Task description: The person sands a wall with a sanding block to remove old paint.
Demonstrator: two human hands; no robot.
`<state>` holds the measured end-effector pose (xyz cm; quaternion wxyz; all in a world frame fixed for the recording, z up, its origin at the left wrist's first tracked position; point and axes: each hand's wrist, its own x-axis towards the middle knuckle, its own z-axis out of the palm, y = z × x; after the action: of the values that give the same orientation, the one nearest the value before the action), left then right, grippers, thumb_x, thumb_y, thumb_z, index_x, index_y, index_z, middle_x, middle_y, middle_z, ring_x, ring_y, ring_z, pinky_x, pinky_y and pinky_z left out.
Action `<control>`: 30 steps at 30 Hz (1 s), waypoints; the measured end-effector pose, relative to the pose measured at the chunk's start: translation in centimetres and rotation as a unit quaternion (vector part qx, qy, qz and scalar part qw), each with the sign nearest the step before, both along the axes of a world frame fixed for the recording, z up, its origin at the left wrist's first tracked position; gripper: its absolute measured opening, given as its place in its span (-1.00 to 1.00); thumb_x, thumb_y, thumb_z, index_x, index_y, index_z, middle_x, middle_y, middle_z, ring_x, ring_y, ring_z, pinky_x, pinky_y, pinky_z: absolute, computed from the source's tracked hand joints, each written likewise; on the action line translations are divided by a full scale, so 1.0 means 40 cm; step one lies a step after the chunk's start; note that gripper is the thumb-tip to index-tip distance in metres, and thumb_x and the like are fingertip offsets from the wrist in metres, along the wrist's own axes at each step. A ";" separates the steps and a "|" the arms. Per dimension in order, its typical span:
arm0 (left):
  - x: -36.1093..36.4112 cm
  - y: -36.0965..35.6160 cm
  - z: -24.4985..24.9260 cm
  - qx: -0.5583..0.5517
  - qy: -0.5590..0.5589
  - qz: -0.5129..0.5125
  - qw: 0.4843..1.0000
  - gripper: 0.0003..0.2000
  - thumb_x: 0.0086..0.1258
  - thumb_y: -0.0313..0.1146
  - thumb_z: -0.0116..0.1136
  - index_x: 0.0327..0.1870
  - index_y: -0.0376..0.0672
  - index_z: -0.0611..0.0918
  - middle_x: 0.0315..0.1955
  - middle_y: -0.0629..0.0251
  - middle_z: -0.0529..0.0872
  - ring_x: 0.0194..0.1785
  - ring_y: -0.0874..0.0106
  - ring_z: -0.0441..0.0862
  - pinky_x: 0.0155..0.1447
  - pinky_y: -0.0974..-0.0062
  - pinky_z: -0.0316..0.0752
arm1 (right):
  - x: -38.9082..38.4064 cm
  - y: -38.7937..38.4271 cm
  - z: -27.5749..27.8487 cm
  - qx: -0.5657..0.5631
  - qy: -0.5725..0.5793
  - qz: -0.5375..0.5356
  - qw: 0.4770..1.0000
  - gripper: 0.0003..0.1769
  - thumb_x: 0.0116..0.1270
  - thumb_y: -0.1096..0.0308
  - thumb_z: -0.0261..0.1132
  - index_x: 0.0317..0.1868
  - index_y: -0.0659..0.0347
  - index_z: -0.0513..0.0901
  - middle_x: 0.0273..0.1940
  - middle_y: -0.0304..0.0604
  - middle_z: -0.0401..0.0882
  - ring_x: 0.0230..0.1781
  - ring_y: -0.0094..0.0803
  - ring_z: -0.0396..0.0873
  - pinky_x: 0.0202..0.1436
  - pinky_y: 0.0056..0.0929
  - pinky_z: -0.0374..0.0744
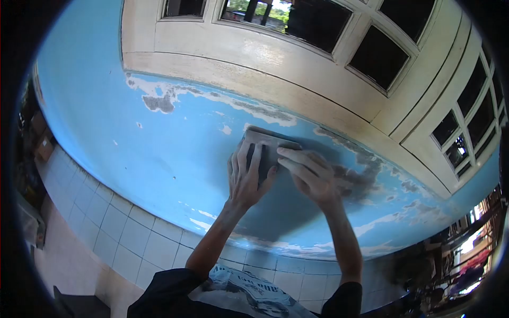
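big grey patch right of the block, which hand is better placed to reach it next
Probably the right hand: it is beside the grey patch, while the left hand sits farther away.

The window frame [254, 53] looks like painted wood, smooth and softly glossy. Below it, the wall [180, 143] carries smooth paint with a slight sheen, while the flaked patches [159, 103] along the frame's lower edge look rough, matt and chalky. Farther below the frame, smooth tiles [124, 225]; nearer it, a matt flat block [274, 140].
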<state>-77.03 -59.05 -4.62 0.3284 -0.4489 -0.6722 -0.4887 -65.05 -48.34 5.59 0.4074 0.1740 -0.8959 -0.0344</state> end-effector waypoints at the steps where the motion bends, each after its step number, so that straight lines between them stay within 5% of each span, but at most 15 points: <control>1: 0.000 0.006 0.010 0.000 -0.001 0.009 1.000 -0.38 0.26 -0.21 0.20 0.30 -0.30 0.32 0.21 -0.18 0.28 0.25 -0.11 0.28 0.20 0.02 0.26 | 0.007 0.014 0.026 0.000 -0.001 0.009 1.000 -0.58 0.03 0.52 0.32 -0.01 0.20 0.60 0.09 -0.16 0.57 -0.08 -0.34 0.63 0.08 -0.33 0.56; 4: 0.005 0.014 0.039 -0.015 0.039 0.066 0.997 -0.34 0.31 -0.21 0.16 0.36 -0.34 0.22 0.19 -0.26 0.24 0.19 -0.13 0.27 0.21 0.05 0.24 | 0.015 0.039 0.092 0.056 -0.038 0.018 0.998 -0.63 0.07 0.51 0.32 -0.04 0.20 0.61 0.05 -0.18 0.59 -0.14 -0.38 0.63 0.01 -0.36 0.57; 6: 0.009 0.014 0.065 0.019 -0.044 0.021 0.999 -0.35 0.30 -0.26 0.19 0.34 -0.35 0.23 0.19 -0.26 0.24 0.16 -0.11 0.30 0.19 0.09 0.27 | 0.010 0.046 0.126 0.085 -0.076 0.009 0.993 -0.64 0.08 0.50 0.30 -0.05 0.21 0.60 0.01 -0.21 0.59 -0.18 -0.41 0.60 -0.01 -0.40 0.54; 10: 0.000 0.048 0.069 0.067 0.011 0.060 0.996 -0.41 0.25 -0.24 0.23 0.26 -0.32 0.34 0.16 -0.16 0.32 0.18 -0.07 0.33 0.15 0.11 0.32 | -0.011 0.063 0.162 0.187 -0.092 0.023 0.978 -0.70 0.08 0.45 0.28 -0.10 0.19 0.61 -0.05 -0.25 0.59 -0.16 -0.46 0.55 -0.01 -0.43 0.51; 13: 0.006 0.070 0.081 0.114 0.062 0.036 0.991 -0.45 0.33 -0.26 0.12 0.28 -0.35 0.31 0.23 -0.26 0.25 0.25 -0.16 0.25 0.20 0.01 0.26 | -0.041 0.070 0.177 0.300 -0.017 0.055 0.952 -0.64 -0.05 0.43 0.31 -0.15 0.20 0.61 -0.04 -0.28 0.58 -0.11 -0.45 0.52 0.00 -0.46 0.48; 16: 0.010 0.100 0.056 0.003 0.080 0.060 0.995 -0.45 0.45 -0.13 -0.13 0.35 -0.31 0.24 0.36 -0.37 0.02 0.41 -0.29 -0.04 0.34 -0.22 -0.06 | -0.072 0.074 0.203 0.354 0.019 0.041 0.934 -0.76 0.04 0.40 0.28 -0.21 0.13 0.61 -0.05 -0.35 0.56 -0.08 -0.48 0.50 0.06 -0.49 0.46; 19: 0.038 0.129 0.010 0.003 0.029 0.071 0.997 -0.42 0.45 -0.09 -0.16 0.38 -0.28 0.21 0.36 -0.37 0.01 0.43 -0.29 -0.09 0.38 -0.23 -0.11 | -0.100 0.080 0.208 0.433 0.016 0.000 0.901 -0.77 0.11 0.37 0.26 -0.18 0.12 0.60 -0.02 -0.37 0.57 0.02 -0.50 0.47 0.13 -0.50 0.44; 24: 0.139 0.163 -0.099 0.019 -0.024 0.053 0.998 -0.39 0.45 -0.07 -0.16 0.39 -0.30 0.17 0.39 -0.38 -0.11 0.45 -0.31 -0.20 0.40 -0.23 -0.19 | -0.112 0.078 0.194 0.446 0.011 0.011 0.895 -0.79 0.15 0.35 0.25 -0.17 0.10 0.60 0.00 -0.36 0.57 0.11 -0.49 0.43 0.24 -0.48 0.38; 30: 0.064 0.158 0.014 0.082 -0.079 0.090 0.989 -0.38 0.46 -0.11 -0.18 0.38 -0.41 0.11 0.36 -0.49 -0.20 0.42 -0.41 -0.28 0.39 -0.27 -0.21 | -0.118 0.080 0.190 0.464 0.036 0.006 0.885 -0.80 0.15 0.35 0.25 -0.18 0.09 0.61 0.02 -0.34 0.57 0.15 -0.46 0.42 0.30 -0.45 0.34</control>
<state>-74.45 -52.72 -4.07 0.3523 -0.3180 -0.6911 -0.5452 -69.75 -45.16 13.20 0.3123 0.3470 -0.7612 -0.4502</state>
